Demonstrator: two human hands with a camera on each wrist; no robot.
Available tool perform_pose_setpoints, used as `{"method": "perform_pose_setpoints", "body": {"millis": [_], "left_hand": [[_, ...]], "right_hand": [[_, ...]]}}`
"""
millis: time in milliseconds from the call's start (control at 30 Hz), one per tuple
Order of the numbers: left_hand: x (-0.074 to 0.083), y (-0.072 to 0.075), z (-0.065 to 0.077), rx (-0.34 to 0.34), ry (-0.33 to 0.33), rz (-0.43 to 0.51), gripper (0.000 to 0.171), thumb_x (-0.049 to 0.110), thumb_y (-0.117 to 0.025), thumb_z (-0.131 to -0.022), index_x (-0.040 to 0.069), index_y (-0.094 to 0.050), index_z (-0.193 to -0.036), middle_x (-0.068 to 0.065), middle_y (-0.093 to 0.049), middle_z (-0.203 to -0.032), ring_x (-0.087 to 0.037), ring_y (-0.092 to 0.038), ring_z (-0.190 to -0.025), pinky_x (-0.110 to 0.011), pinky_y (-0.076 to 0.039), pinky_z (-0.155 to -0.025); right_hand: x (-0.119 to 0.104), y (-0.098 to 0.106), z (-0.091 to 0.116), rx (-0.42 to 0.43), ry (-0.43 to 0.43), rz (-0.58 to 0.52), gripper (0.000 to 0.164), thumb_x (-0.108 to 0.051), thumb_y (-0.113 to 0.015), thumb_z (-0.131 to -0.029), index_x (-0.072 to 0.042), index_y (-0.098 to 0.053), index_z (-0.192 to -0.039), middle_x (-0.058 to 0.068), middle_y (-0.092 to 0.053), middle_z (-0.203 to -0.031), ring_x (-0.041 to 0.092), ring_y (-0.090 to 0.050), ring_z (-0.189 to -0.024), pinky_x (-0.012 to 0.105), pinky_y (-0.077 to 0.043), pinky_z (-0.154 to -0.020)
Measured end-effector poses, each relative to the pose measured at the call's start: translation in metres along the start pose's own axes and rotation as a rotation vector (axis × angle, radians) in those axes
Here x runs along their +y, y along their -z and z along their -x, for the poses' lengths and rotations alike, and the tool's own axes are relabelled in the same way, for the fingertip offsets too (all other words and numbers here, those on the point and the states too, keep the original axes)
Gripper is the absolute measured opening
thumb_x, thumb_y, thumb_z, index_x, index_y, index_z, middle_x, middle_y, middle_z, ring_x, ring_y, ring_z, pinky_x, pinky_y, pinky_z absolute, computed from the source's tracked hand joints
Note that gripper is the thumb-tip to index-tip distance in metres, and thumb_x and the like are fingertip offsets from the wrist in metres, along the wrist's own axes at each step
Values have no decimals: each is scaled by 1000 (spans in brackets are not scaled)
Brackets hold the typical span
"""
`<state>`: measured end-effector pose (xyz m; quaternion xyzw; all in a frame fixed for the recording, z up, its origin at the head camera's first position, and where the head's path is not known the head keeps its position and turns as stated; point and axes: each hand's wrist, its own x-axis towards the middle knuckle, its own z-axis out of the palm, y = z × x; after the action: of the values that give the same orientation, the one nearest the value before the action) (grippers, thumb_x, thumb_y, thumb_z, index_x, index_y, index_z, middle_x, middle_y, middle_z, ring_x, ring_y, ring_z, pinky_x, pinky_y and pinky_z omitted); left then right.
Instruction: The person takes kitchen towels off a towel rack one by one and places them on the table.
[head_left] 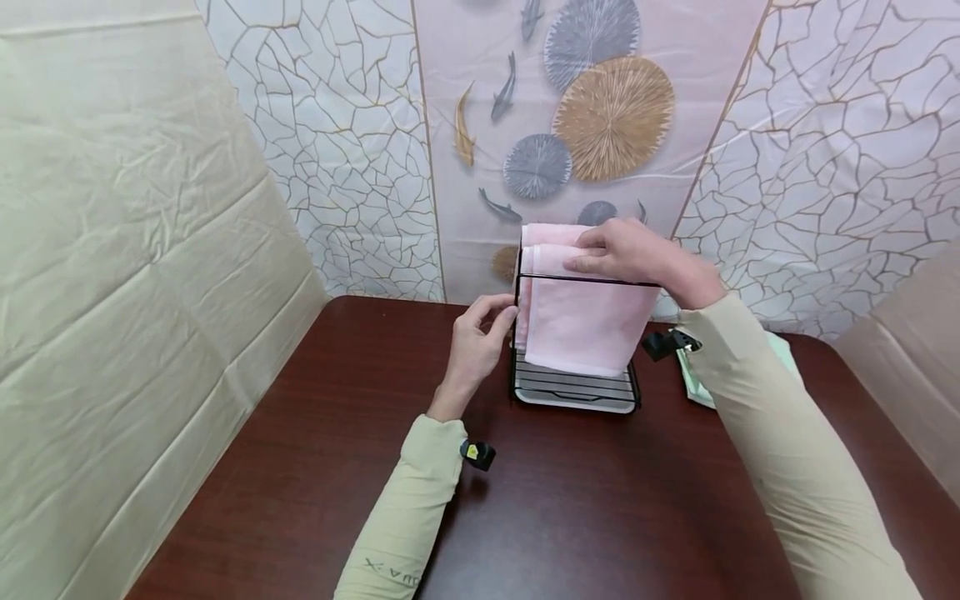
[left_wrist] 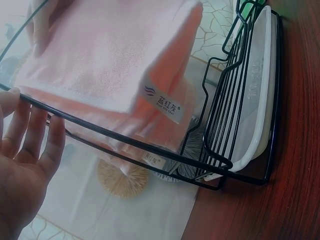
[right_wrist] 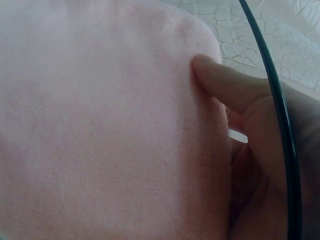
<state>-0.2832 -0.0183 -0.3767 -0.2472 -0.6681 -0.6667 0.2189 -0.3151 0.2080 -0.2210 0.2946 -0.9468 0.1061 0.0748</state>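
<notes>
A black wire rack (head_left: 519, 333) stands on the table over a white tray (head_left: 573, 402). Two folded pink towels hang in it; the front towel (head_left: 581, 325) covers most of the one behind (head_left: 551, 233). My right hand (head_left: 637, 254) pinches the front towel near its top edge, with the thumb (right_wrist: 225, 82) on the near face and the fingers behind. At the rack's left side, my left hand (head_left: 477, 337) holds the frame bar (left_wrist: 120, 132) between thumb and fingers. White labels (left_wrist: 164, 102) show on the towels' side edges in the left wrist view.
Partly behind the right forearm, a pale green folded cloth (head_left: 701, 387) lies on the dark red-brown table (head_left: 315, 467). A patterned curtain (head_left: 360, 167) rises right behind the rack, and cream fabric (head_left: 135, 292) hangs along the left.
</notes>
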Motion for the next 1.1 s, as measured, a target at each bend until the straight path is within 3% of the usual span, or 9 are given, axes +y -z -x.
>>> {"method": "perform_pose_setpoints", "body": {"millis": [133, 367, 500, 633, 700, 833, 1000, 1100], "left_hand": [[0, 0, 0, 6, -2, -15, 18, 9, -65, -94, -1, -70, -109, -19, -67, -101, -38, -64, -77, -20, -53, -66], [-2, 1, 0, 7, -31, -33, 18, 11, -65, -95, 0, -70, -108, -16, -67, -96, -11, -60, -72, -19, -53, -66], [-3, 2, 0, 3, -27, -25, 18, 10, -65, -95, -1, -70, -108, -18, -67, -97, -25, -63, -73, -18, -54, -66], [-2, 2, -1, -5, -10, -20, 20, 8, -65, -94, -3, -69, -110, -22, -67, -100, -40, -63, -77, -29, -58, -67], [-1, 1, -2, -7, -12, -24, 20, 8, -65, -94, -3, -69, -110, -21, -67, -101, -36, -64, -78, -33, -59, -67], [1, 0, -2, -4, -11, -34, 19, 8, -65, -94, -3, -69, -109, -18, -68, -99, -16, -64, -77, -35, -60, -69], [21, 2, 2, -5, 9, -61, 19, 4, -63, -95, -7, -67, -110, -22, -67, -97, -22, -63, -76, -31, -59, -68], [30, 3, 2, -26, 5, -60, 20, 1, -61, -95, -11, -65, -110, -25, -66, -98, -15, -63, -75, -27, -58, -68]], "right_hand": [[1, -1, -1, 42, 25, -3, 20, -32, -70, -92, -17, -70, -79, 3, -65, -74, 18, -56, -67, 35, -46, -67], [6, -1, 0, 118, 75, -22, 13, -25, -71, -91, -15, -79, -94, 6, -75, -85, 19, -63, -73, 41, -51, -73], [8, 1, 0, 173, 102, -21, 12, -23, -71, -92, -13, -77, -92, 4, -72, -77, 18, -58, -65, 37, -48, -67], [10, 5, 0, 233, 109, -22, 13, -23, -68, -94, -12, -74, -88, 2, -64, -69, 16, -48, -59, 31, -41, -61], [10, 9, 1, 269, 103, -21, 16, -23, -67, -95, -11, -71, -85, 1, -59, -64, 14, -44, -57, 29, -38, -58], [7, 20, 4, 355, 81, -10, 18, -23, -67, -94, -10, -69, -82, 3, -52, -60, 15, -42, -58, 29, -35, -57], [1, 33, 8, 427, 24, 11, 20, -23, -64, -96, -4, -71, -91, 11, -59, -68, 21, -46, -63, 32, -36, -59], [0, 41, 13, 492, -23, 27, 23, -23, -62, -98, -2, -70, -94, 13, -57, -68, 24, -47, -63, 31, -34, -59]]}}
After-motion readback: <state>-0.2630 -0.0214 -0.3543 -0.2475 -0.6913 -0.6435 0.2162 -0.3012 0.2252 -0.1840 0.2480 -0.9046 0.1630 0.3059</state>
